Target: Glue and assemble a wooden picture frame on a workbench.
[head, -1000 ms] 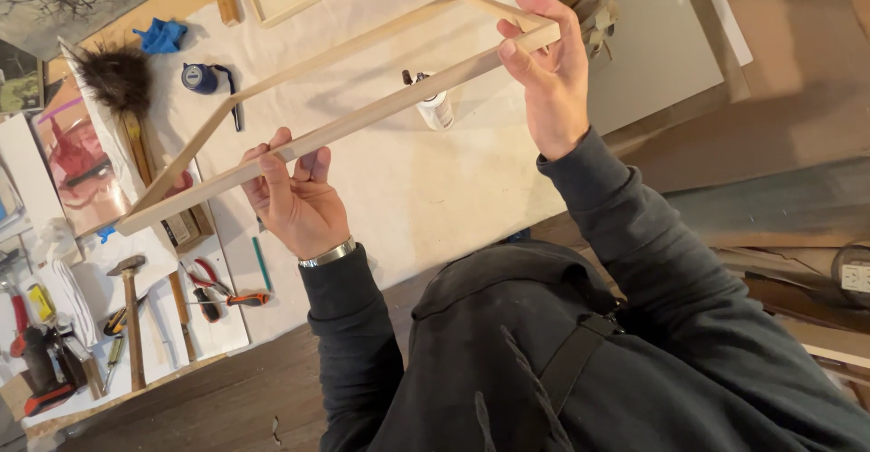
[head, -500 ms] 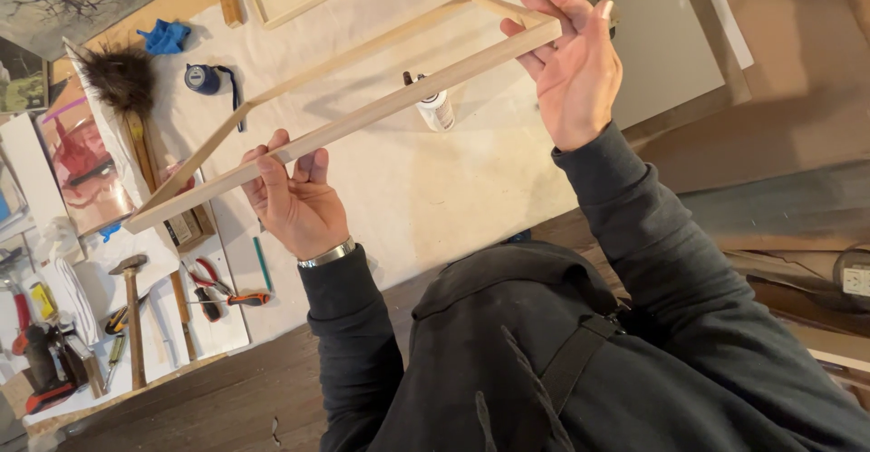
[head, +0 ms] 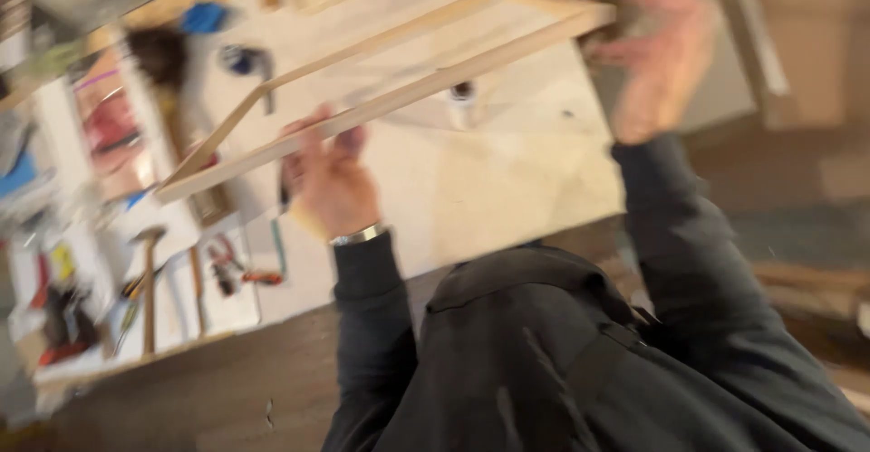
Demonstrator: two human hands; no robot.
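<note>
Pale plywood of a workbench (head: 507, 180) fills the upper middle of the frame, blurred by motion, with darker floor below it and the person's dark jacket (head: 580, 361) in the lower right.

At the far left, a strip of white paper carries a scatter of hand tools: a hammer (head: 148, 275) with a wooden handle lies lengthwise in the lower left, and red-handled pliers (head: 227, 266) lie just beside it to the right. Higher up on the left sits a dark bristled brush (head: 156, 53), with a blue cloth (head: 203, 17) near the top edge and a tape measure (head: 237, 58) just right of the brush.

A wooden frame (head: 390, 99) of thin light slats runs on a slant from the middle left up to the upper right, lifted above the bench. The left hand (head: 331, 180), in the centre-left with a metal wristband at the cuff, is closed around the frame's near slat, fingers curled over it from below. A small white bottle (head: 462, 99) stands on the bench behind the slat, near the centre.

The right hand (head: 657, 62), in the upper right, is heavily blurred; its fingers look spread and it lies just beside the frame's far right corner. Whether it touches the wood cannot be told.
</note>
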